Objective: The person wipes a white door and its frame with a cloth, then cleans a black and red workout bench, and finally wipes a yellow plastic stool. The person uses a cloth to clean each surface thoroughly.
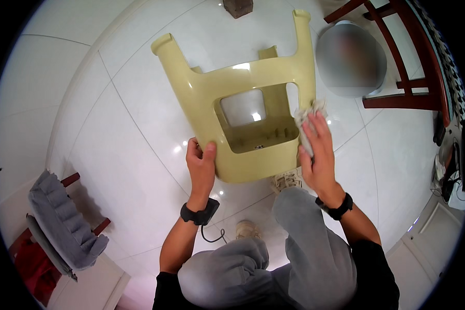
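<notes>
A glossy yellow-green plastic stool (205, 104) is tipped on its side in front of my knees, its legs pointing away from me. Through the square opening in its side I see the hollow inside. My left hand (201, 159) grips the stool's left edge, thumb on the near face and fingers behind it. On the opposite side, my right hand (319, 155) presses a crumpled pale cloth (308, 120) against the stool's right edge. Part of the cloth is hidden beneath the fingers.
Dark red wooden chair legs (410, 83) stand at the upper right, beside a round grey object (350, 58) with a blurred top. A grey cushion (64, 224) rests on wooden furniture at the left. White tiles (139, 162) cover the floor. A brown block-like object (238, 7) sits at the top.
</notes>
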Tool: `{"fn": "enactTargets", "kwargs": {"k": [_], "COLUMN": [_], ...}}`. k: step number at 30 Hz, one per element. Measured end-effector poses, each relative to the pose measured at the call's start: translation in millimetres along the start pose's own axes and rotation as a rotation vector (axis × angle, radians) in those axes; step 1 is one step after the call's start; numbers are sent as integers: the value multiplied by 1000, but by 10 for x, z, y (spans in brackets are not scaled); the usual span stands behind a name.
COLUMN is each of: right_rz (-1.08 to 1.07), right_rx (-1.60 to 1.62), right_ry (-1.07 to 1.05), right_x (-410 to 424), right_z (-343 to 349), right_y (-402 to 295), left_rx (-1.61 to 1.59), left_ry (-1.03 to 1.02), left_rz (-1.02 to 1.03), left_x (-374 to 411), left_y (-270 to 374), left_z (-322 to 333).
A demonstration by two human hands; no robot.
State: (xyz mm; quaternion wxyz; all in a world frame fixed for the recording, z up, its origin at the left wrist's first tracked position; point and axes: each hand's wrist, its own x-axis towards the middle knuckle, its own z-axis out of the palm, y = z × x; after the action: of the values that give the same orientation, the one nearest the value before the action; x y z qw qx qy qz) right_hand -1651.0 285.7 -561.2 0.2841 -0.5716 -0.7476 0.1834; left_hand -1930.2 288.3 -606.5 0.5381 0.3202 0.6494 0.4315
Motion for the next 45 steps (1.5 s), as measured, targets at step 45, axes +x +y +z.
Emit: {"fn": "enactTargets", "kwargs": {"k": [45], "right_rz": [-415], "right_rx": [466], "right_ry": [-93], "right_x": [829], "right_z": [384], "right_y": [207], "left_rx": [996], "left_ry": [-255], "left_rz": [744], "left_x": [213], "left_y": [1061], "left_z": [825]}}
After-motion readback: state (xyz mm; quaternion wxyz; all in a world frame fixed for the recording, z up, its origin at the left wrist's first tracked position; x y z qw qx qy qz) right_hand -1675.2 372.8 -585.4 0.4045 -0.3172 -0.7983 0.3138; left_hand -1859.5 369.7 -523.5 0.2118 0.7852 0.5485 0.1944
